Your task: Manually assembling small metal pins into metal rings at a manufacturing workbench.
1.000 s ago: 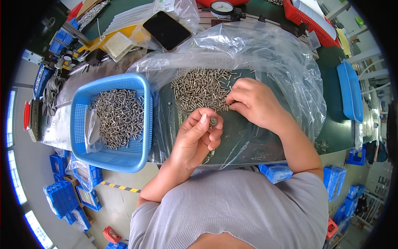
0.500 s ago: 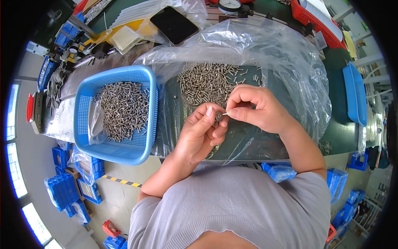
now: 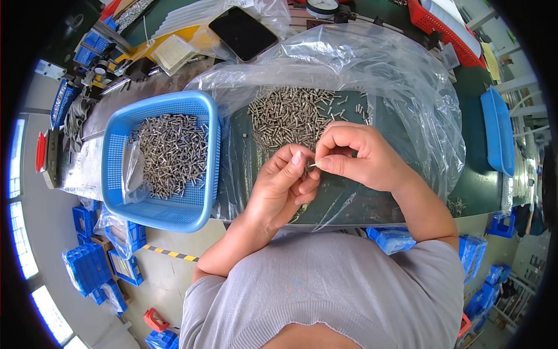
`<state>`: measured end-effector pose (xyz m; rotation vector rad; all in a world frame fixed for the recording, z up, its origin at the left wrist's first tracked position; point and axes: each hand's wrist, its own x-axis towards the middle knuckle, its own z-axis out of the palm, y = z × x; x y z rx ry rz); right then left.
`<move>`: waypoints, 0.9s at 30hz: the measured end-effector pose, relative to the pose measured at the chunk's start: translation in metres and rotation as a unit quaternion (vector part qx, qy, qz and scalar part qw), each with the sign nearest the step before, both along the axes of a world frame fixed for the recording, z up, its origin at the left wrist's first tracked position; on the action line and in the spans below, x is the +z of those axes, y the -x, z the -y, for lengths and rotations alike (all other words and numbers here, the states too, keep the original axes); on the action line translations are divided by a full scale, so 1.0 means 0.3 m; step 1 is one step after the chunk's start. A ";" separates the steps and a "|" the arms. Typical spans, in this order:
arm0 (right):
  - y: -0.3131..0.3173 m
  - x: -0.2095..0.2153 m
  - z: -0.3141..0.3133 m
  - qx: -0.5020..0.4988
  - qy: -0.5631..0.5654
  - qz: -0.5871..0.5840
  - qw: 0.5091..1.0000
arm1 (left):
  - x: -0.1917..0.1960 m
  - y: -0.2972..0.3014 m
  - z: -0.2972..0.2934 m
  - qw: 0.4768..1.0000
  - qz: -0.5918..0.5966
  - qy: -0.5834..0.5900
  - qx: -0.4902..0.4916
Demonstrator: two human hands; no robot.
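My left hand [image 3: 286, 177] is closed around a small round dark metal part [image 3: 308, 167], mostly hidden by the thumb and fingers. Thumb and index finger of my right hand [image 3: 357, 156] pinch a thin metal pin [image 3: 315, 164], its tip against or very close to the round part. Beyond both hands, a heap of small metal pins [image 3: 285, 116] lies on clear plastic sheeting over the green tabletop. A blue mesh basket [image 3: 213, 174] on the left holds many more small metal pins [image 3: 173, 156] and a piece of clear plastic.
A black phone [image 3: 243, 34] rests on plastic at the back, near a round dial gauge [image 3: 321, 7]. Crumpled clear plastic sheeting [image 3: 407, 87] spreads behind and right of my hands. A red basket [image 3: 447, 35] stands far right, a blue tray [image 3: 497, 132] at the right edge.
My right fingertips have shifted slightly left and down, bringing the pin closer in at the round part. The left hand has turned a little; its round part shows less.
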<state>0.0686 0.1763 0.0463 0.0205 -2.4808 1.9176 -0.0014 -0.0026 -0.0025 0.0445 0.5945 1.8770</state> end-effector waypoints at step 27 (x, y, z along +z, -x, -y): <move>0.007 -0.021 0.017 0.005 -0.066 -0.118 0.991 | -0.016 0.007 0.003 0.998 -0.019 -0.041 -0.046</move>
